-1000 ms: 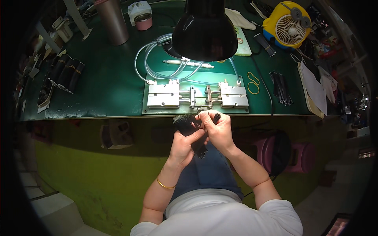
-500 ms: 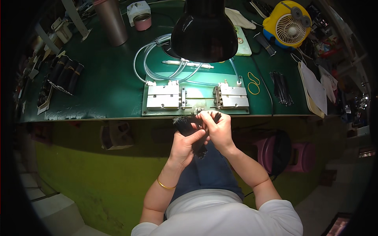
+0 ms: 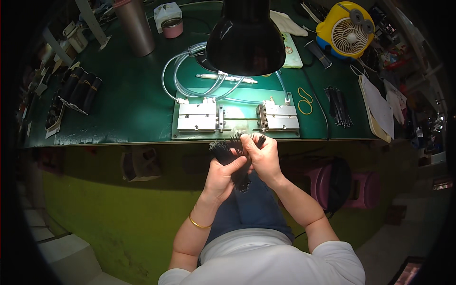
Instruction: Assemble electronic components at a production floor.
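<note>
A bundle of thin black wires (image 3: 222, 151) is gripped in my left hand (image 3: 221, 177), its upper ends fanned out and its lower ends hanging below the fingers. My right hand (image 3: 264, 159) is closed on the right part of the same bundle, thumb and fingers pinching some strands apart from the rest. Both hands are close together just in front of the table edge. Beyond them sits a fixture of two silver metal blocks (image 3: 196, 117) on a pale green plate (image 3: 232, 99). How many strands the right fingers hold is hidden.
A black lamp head (image 3: 247, 42) hangs over the fixture, with clear tubing (image 3: 178, 71) coiled behind. Another black wire bundle (image 3: 338, 107) and yellow rubber bands (image 3: 305, 102) lie to the right. Dark rolled bundles (image 3: 80, 89) lie left. A yellow fan (image 3: 349, 33) stands far right.
Both hands stay at almost the same place, still gripping the wires. The right thumb and fingers have shifted slightly, and the strands near them are spread a little differently.
</note>
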The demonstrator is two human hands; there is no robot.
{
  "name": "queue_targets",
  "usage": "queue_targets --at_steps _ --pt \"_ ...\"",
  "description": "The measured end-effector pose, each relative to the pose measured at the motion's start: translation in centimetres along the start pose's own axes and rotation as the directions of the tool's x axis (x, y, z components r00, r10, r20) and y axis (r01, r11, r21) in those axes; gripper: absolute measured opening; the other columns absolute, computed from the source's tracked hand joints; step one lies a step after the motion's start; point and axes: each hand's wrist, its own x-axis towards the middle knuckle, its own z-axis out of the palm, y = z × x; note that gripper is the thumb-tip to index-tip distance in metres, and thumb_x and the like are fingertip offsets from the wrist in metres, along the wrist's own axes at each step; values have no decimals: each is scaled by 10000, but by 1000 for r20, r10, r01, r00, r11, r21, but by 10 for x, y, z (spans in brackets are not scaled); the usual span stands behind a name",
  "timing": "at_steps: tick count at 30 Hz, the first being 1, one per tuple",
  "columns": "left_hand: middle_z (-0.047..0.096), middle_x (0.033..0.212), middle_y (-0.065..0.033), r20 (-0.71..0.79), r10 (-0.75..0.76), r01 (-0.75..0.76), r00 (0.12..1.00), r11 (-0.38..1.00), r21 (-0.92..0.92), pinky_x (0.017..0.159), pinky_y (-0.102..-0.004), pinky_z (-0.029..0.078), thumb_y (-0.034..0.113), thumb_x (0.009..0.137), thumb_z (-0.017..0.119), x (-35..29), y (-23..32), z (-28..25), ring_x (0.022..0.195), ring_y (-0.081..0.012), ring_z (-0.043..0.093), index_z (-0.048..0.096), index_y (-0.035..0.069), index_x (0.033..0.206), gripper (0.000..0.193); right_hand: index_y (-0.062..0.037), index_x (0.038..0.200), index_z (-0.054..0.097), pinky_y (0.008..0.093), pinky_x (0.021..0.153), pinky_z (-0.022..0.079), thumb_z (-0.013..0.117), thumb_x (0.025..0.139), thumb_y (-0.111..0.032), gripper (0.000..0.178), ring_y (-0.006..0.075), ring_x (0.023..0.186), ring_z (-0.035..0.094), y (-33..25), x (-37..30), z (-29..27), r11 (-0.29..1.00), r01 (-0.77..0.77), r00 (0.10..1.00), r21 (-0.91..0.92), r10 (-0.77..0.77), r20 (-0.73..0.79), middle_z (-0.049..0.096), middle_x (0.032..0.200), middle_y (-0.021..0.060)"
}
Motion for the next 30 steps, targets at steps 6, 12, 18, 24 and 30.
queue_targets --at_steps 6,12,18,24,30 --pt "586 786 -80 9 13 -13 1000 1000 -7 615 -268 478 22 784 570 -3 -1 -2 670 -158 577 552 -13 888 111 6 702 608 186 306 331 536 840 -170 235 37 366 439 -4 -5 6 1000 5 1000 -2 -5 -15 586 565 39" --pt "589 784 -76 -41 19 -18 999 1000 15 612 -258 482 24 782 575 -2 0 0 668 -152 579 555 -11 879 106 8 739 613 185 312 339 535 839 -175 223 38 374 446 1 -1 4 999 -37 999 8 38 -34 601 585 50" --pt "592 790 -77 -31 12 -12 999 1000 17 615 -253 487 29 782 579 0 1 0 673 -150 582 556 -12 882 111 6 755 606 178 304 318 532 838 -175 212 39 375 451 2 2 3 998 -54 998 26 55 -37 621 629 102" --pt "591 788 -78 -16 2 -2 1000 1000 13 624 -261 490 32 786 576 1 -1 -1 674 -151 581 556 -15 883 110 4 723 611 190 292 318 548 830 -188 229 40 365 438 9 5 2 993 -50 998 105 54 -37 595 574 59" --pt "589 782 -78 -39 -10 10 999 1000 -11 623 -267 489 30 786 574 -3 1 2 671 -154 580 556 -17 881 107 3 714 608 192 288 317 543 834 -181 229 39 359 431 2 1 2 996 -53 998 70 55 -28 581 562 48"
